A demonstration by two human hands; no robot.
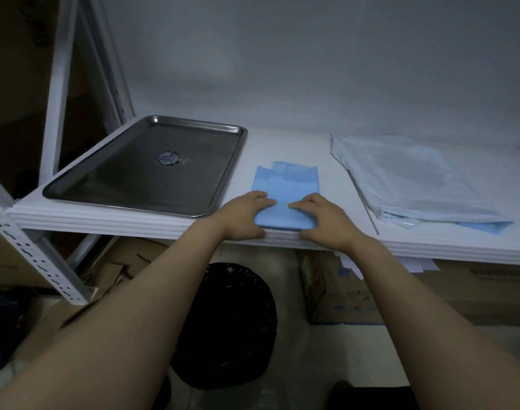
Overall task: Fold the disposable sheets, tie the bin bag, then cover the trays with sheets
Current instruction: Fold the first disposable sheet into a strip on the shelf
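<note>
A blue disposable sheet (286,184), folded into a narrow strip, lies on the white shelf (134,223) near its front edge. My left hand (241,216) and my right hand (320,220) both grip the near folded end of it, fingers on top and thumbs at the shelf edge. To the left sits a bare steel tray (146,167). On the right, a pale sheet (409,179) is spread over what looks like a second tray, with a blue sheet corner (486,226) sticking out beneath. A black bin bag (229,327) stands open on the floor below.
Cardboard boxes (356,297) stand under the shelf on the right. A white perforated rack post (36,255) slants at the left. Another dark bag (1,327) lies on the floor at far left. A wall closes the back of the shelf.
</note>
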